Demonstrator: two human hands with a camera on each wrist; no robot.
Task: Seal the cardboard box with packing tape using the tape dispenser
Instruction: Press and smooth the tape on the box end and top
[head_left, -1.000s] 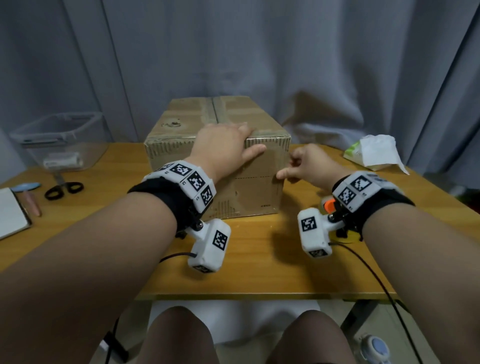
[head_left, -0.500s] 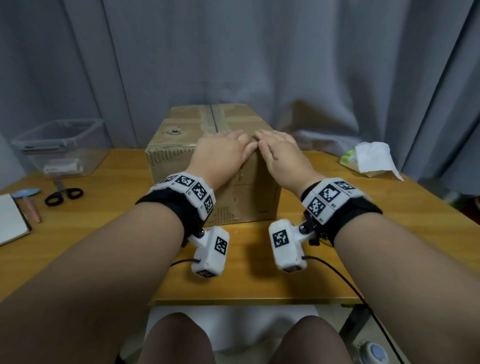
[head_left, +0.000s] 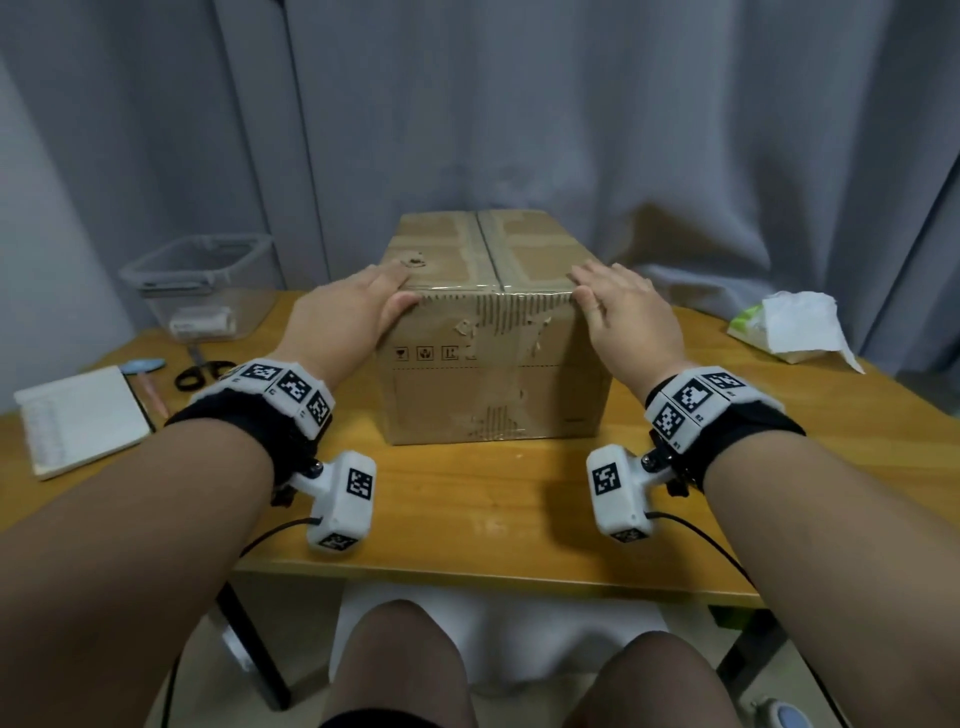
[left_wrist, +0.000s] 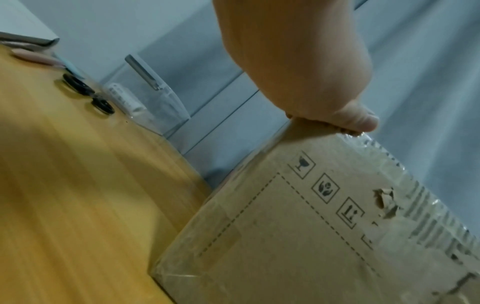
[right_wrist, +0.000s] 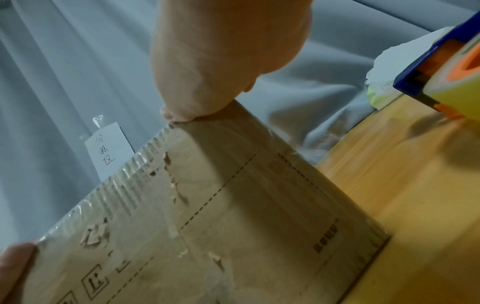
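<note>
The cardboard box (head_left: 493, 384) stands in the middle of the wooden table (head_left: 467, 499), flaps closed. Clear tape (head_left: 493, 293) runs along its near top edge and down the top seam. My left hand (head_left: 396, 287) lies flat on the near left top corner, thumb on the front face. My right hand (head_left: 589, 286) lies the same way on the near right corner. The wrist views show each palm, left hand (left_wrist: 337, 115) and right hand (right_wrist: 207, 98), pressing the box edge (right_wrist: 233, 205). The blue and orange tape dispenser (right_wrist: 446, 67) sits on the table to the right; the head view hides it.
A clear plastic bin (head_left: 202, 280) stands at the back left, with black scissors (head_left: 200, 375), a pen and a white notebook (head_left: 83, 421) in front of it. A tissue pack (head_left: 784, 327) lies at the back right. Grey curtain hangs close behind the box.
One second ago the right hand was beside the box's right side. Half a second ago both hands met at the middle of the near top edge; they have since slid apart to the corners.
</note>
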